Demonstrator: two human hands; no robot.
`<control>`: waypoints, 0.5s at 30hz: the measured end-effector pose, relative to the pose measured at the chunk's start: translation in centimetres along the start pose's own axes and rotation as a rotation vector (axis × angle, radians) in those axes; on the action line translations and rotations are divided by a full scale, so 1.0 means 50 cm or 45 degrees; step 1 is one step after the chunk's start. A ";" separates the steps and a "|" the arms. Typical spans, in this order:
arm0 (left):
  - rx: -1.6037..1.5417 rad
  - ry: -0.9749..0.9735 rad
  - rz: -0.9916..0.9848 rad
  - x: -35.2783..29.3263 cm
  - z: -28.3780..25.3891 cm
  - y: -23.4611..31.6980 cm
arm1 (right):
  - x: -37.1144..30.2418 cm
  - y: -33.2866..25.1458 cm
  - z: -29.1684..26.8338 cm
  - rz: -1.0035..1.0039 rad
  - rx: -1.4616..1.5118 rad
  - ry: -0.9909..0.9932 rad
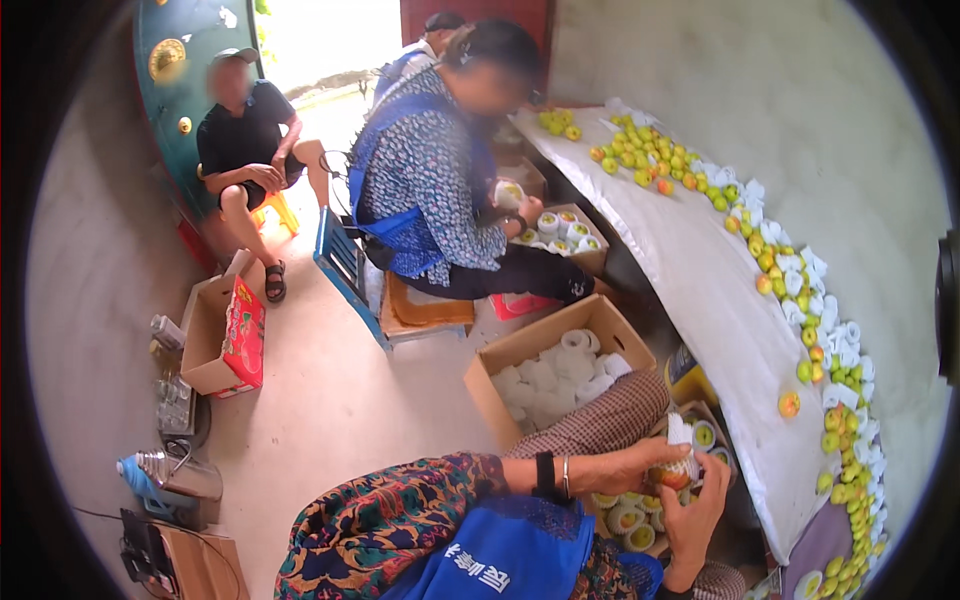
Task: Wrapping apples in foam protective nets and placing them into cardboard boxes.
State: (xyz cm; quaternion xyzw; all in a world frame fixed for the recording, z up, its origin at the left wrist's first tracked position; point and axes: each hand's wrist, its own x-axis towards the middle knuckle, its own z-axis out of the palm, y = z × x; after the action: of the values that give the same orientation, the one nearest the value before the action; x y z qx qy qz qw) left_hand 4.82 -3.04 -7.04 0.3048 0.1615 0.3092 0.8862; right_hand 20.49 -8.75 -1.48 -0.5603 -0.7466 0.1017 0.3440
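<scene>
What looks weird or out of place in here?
One reddish-yellow apple sits by itself on the pale sheet, apart from the long band of other apples. That looks a little odd.

Small fruit-packing room, like simple workshop. On right, long low table covered with white cloth [700,270], bearing many yellow-green and reddish apples [640,150] and white foam sleeves [850,350]. In middle, open brown cardboard box [488,400] filled with same sleeves. Farther, seated co-worker in blue apron [430,190] beside smaller brown box [592,262] of wrapped fruits. Near right, left hand [640,463] and right hand [695,510] hold red-yellow apple [672,480] in white foam net. Plain grey walls [700,60], bare pale floor [340,420].
</scene>
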 end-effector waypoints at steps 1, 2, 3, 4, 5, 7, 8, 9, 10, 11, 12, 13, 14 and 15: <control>0.007 0.027 -0.015 -0.002 0.006 0.001 | -0.003 0.006 0.005 -0.037 0.030 0.053; 0.014 0.052 -0.031 -0.003 0.011 0.006 | -0.001 0.010 0.009 -0.058 0.036 0.062; 0.004 0.059 -0.022 -0.006 0.013 0.014 | 0.002 0.013 0.015 -0.016 0.081 0.084; 0.005 0.066 -0.011 -0.005 0.012 0.012 | -0.004 0.016 0.017 0.033 0.127 0.093; 0.001 0.078 -0.019 -0.002 0.010 0.012 | -0.002 0.025 0.027 -0.086 0.029 0.183; -0.003 0.091 -0.025 0.002 0.009 0.012 | -0.005 0.029 0.028 -0.037 0.060 0.158; -0.021 0.096 -0.029 0.002 0.010 0.013 | -0.006 0.026 0.027 0.020 0.086 0.137; -0.039 0.101 -0.031 0.001 0.011 0.013 | -0.006 0.021 0.029 0.016 0.090 0.136; -0.039 0.107 -0.024 0.000 0.009 0.010 | -0.005 0.013 0.031 -0.012 0.114 0.185; -0.070 0.097 -0.004 -0.002 0.007 0.005 | -0.004 0.008 0.033 -0.043 0.141 0.233; -0.101 0.090 0.018 -0.006 0.005 -0.003 | -0.007 0.008 0.036 -0.052 0.148 0.227; -0.091 0.084 0.015 0.000 0.005 -0.007 | -0.011 0.014 0.035 -0.021 0.171 0.235; -0.117 0.068 0.026 0.005 0.006 -0.014 | -0.017 0.017 0.034 0.010 0.196 0.242; -0.143 0.052 0.034 0.007 0.008 -0.022 | -0.023 0.017 0.032 0.013 0.196 0.252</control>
State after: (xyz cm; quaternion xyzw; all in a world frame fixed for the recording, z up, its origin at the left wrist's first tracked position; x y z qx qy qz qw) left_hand 5.77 -3.65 -7.47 0.2503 0.1578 0.3359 0.8942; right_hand 20.28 -9.10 -3.56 -0.5433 -0.6960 0.1047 0.4576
